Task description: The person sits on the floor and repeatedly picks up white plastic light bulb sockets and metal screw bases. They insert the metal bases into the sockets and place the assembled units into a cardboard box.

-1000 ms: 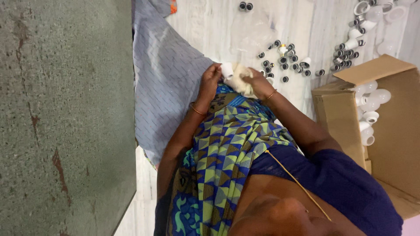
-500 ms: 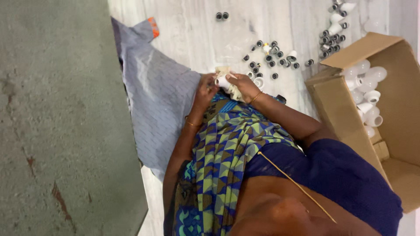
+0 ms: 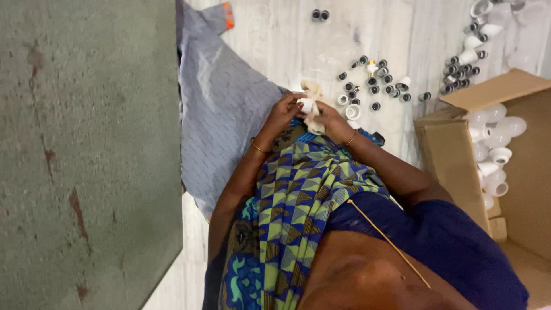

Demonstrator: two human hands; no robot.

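Cardboard box [image 3: 453,166] holds white bulb housings [image 3: 493,155], open-topped.

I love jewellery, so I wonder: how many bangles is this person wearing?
2: the left bangle on the left wrist, the right bangle on the right wrist. Neither wrist is hidden.

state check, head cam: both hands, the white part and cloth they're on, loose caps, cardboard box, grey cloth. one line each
left hand: closed on the white part, meets the right hand.
right hand: grips the pale rag.
white part: held between both hands.
pale rag: bunched, against the part.
dark caps: loose, scattered on the floor.
cardboard box: open, white bulb housings inside.
grey cloth: spread flat on the floor.
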